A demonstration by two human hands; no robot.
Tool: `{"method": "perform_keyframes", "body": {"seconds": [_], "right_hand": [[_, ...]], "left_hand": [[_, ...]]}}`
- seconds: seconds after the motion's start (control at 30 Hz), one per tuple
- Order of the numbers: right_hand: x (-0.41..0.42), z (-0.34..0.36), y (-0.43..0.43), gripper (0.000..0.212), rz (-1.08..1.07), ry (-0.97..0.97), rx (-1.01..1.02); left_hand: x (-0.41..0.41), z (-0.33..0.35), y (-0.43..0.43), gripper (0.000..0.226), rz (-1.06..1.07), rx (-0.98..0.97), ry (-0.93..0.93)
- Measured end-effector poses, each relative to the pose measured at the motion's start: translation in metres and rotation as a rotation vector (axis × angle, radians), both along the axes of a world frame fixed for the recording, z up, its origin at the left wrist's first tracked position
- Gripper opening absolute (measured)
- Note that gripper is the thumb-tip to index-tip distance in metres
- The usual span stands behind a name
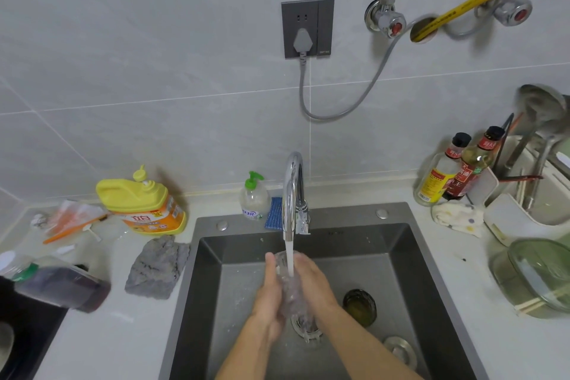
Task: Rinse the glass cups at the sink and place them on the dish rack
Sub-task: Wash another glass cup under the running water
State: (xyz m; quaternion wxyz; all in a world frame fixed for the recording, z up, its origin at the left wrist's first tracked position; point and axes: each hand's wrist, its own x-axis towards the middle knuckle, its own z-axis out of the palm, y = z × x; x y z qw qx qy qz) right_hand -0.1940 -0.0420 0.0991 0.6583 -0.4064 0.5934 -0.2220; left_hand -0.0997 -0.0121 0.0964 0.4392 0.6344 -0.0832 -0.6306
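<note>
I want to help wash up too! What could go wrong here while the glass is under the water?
The glass cup is wet and squeezed between the left hand and right hand under the running faucet, so it might slip. If it drops, it could hit the hard sink or the dark cup sitting just beside it, and crack. Water hitting the glass may also splash out.

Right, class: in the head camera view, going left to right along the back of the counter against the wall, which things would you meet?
Yellow detergent jug → green-pump soap bottle → blue sponge → chrome faucet → two sauce bottles → white utensil holder.
</note>
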Motion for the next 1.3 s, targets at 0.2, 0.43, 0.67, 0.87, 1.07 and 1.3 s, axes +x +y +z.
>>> {"method": "perform_keyframes", "body": {"seconds": [0.2, 0.43, 0.67, 0.87, 1.07, 1.3], "right_hand": [[0.002, 0.001, -0.002, 0.066, 0.136, 0.203, -0.014], [-0.017, -0.002, -0.029, 0.033, 0.262, 0.420, -0.298], [-0.019, 0.010, -0.058, 0.029, 0.246, 0.414, -0.471], [-0.015, 0.014, -0.066, 0.028, 0.216, 0.379, -0.492], [-0.008, 0.005, -0.064, 0.053, 0.297, 0.243, -0.467], [-0.011, 0.003, -0.058, 0.061, 0.237, 0.167, -0.447]], "left_hand": [[-0.011, -0.001, -0.003, 0.070, 0.006, 0.046, 0.073], [0.007, 0.003, -0.003, 0.060, 0.018, 0.069, 0.185], [0.021, 0.005, 0.004, 0.074, -0.066, 0.153, 0.164], [0.024, 0.009, -0.004, 0.071, -0.089, 0.148, 0.157], [0.027, 0.005, -0.006, 0.065, -0.110, 0.178, 0.138], [0.041, 0.013, -0.005, 0.066, -0.180, 0.182, 0.133]]}}
